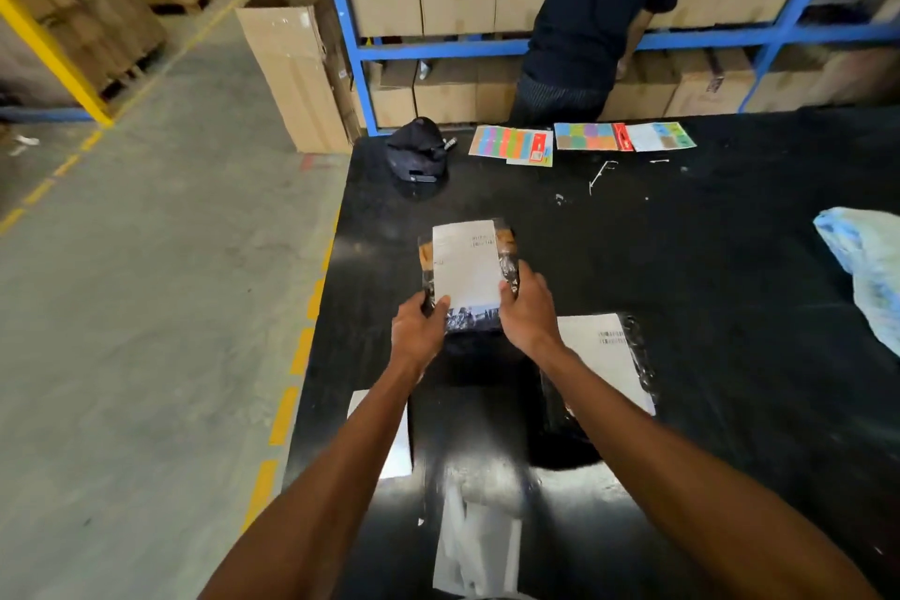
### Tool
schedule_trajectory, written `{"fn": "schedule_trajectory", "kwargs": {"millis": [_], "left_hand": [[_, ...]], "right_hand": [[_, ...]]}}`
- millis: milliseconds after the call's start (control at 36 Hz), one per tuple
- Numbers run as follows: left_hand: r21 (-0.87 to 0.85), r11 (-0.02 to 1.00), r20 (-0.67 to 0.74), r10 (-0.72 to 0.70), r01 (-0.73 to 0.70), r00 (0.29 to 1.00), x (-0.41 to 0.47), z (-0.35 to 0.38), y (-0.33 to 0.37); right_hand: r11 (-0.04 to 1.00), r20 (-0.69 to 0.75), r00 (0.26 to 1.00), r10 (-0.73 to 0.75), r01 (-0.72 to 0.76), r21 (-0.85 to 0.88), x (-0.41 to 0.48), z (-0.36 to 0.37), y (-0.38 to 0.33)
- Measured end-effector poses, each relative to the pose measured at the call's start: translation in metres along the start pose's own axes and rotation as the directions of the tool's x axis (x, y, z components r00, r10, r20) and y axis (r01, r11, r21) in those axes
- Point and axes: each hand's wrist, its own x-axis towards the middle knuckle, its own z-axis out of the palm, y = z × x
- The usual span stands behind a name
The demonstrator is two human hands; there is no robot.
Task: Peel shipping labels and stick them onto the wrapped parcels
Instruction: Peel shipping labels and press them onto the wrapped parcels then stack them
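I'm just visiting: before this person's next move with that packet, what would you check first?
1. Label on held parcel: ok, covers most of its top.
2. Grip: ok, left hand and right hand hold its near corners.
3. Label's near corners stuck down: cannot tell, hands cover them.
4. Bare table to set it on: ok.
5. Second parcel under right forearm labelled: ok.

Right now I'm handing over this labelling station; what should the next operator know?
Left hand grips the held parcel at its near left corner, thumb on its shipping label; right hand grips its right edge.
Second labelled parcel lies to the right on the black table.
Done: both parcels carry labels.
Left: a pale bundle at the near edge shows no label I can make out.
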Motion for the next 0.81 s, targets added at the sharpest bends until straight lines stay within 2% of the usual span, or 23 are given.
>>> {"fn": "schedule_trajectory", "kwargs": {"millis": [111, 250, 444, 667, 806], "left_hand": [[-0.034, 0.999, 0.006, 0.024, -0.024, 1.0, 0.037, 0.011, 0.015], [-0.06, 0.998, 0.008, -0.011, 0.011, 1.0, 0.065, 0.029, 0.021], [0.076, 0.993, 0.049, -0.098, 0.094, 0.994, 0.08, 0.049, -0.008], [0.103, 0.993, -0.017, -0.048, 0.05, 0.999, 0.07, 0.054, -0.001], [0.102, 0.994, 0.028, -0.039, 0.036, 0.999, 0.075, 0.045, -0.008]], "right_hand": [[1.0, 0.029, 1.0, -0.006, 0.006, -0.015, 0.039, -0.008, -0.008], [0.999, 0.07, 0.997, 0.018, -0.016, -0.031, 0.073, -0.006, -0.004], [0.992, 0.259, 0.961, 0.092, -0.066, -0.108, 0.09, 0.012, 0.027], [0.993, 0.264, 0.962, 0.063, -0.034, -0.113, 0.088, 0.015, 0.032], [0.991, 0.282, 0.958, 0.049, -0.011, -0.135, 0.081, 0.021, 0.028]]}}
